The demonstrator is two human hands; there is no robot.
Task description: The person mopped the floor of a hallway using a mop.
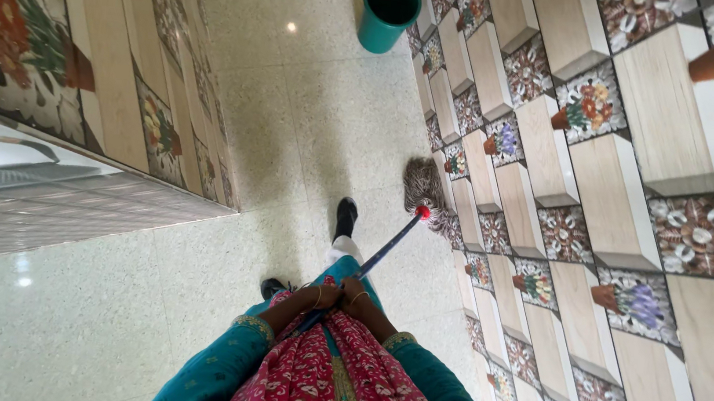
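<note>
Mopping along the tiled wall, as I see it from above.

Speckled floor [311, 134], far teal bucket [389, 9]; mop head [425, 194] presses the right wall's base, since my left hand [318, 297] and right hand [356, 296] clench the blue mop handle [387, 248] near me.

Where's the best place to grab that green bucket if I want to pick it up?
Probably the rim of the green bucket, gripped from above. It stands upright and open on the floor against the tiled wall, so the top edge is free. No carrying handle shows from this view. Both hands, left hand and right hand, are on the mop handle.
</note>
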